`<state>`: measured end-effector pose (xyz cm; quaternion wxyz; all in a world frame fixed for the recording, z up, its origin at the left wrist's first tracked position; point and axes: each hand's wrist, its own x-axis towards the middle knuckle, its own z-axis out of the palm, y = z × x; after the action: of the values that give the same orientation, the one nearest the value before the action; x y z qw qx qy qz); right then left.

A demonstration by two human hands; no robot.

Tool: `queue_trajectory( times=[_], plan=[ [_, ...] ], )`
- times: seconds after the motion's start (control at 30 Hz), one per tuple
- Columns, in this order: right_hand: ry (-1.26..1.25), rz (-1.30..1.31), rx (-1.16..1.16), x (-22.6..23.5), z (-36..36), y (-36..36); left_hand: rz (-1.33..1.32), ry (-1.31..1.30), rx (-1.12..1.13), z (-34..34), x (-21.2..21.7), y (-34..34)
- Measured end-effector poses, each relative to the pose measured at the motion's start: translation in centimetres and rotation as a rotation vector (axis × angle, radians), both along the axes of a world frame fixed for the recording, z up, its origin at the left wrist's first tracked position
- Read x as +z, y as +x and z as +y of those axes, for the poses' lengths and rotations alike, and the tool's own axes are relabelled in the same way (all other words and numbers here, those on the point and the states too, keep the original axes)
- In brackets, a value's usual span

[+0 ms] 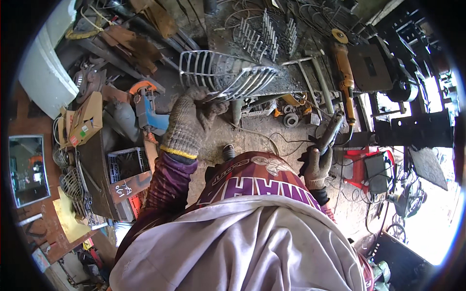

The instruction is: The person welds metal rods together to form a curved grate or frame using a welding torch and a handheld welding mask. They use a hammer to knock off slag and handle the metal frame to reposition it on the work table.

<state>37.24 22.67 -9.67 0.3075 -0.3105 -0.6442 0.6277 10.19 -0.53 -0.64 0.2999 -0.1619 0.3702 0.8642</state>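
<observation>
My left hand [187, 123], in a grey knitted glove with a yellow cuff, grips the near edge of a curved cage of metal bars [252, 80]. The cage rests against the workbench edge, its bars bent round into a basket-like shape. Lower on the right, my right hand [318, 167], also gloved, is closed round a long dark-grey metal tool [332, 128] that points up and away; its exact kind does not show. An orange angle grinder [345, 77] with a tan disc lies on the bench's right side, beyond that tool.
Upright metal spikes [267, 36] stand in rows on the cluttered bench [221, 36]. Cables [276, 140] trail over the floor. To the left are a blue-and-orange machine [148, 111], a cardboard box [86, 121] and crates [127, 162]. A red-and-grey item [371, 167] stands right.
</observation>
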Motion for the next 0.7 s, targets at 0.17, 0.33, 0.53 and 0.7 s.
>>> queue_trajectory(
  times=[0.17, 0.33, 0.53, 0.7],
  plan=[
    [-0.008, -0.005, 0.028, 0.9, -0.3, -0.3, 0.141, -0.136, -0.051, -1.7, 0.5, -1.6],
    [-0.058, 0.002, -0.029, 0.4, -0.3, 0.2, 0.222, -0.364, 0.097, 0.4, 3.3, -1.3],
    [-0.044, 0.024, -0.034, 0.2, -0.2, 0.1, 0.313, -0.448, 0.039, 0.4, 2.2, -4.2],
    [-0.075, 0.029, -0.053, 0.3, -0.1, 0.0, 0.480, -0.546, -0.053, -0.1, 1.3, -6.4]
  ],
)
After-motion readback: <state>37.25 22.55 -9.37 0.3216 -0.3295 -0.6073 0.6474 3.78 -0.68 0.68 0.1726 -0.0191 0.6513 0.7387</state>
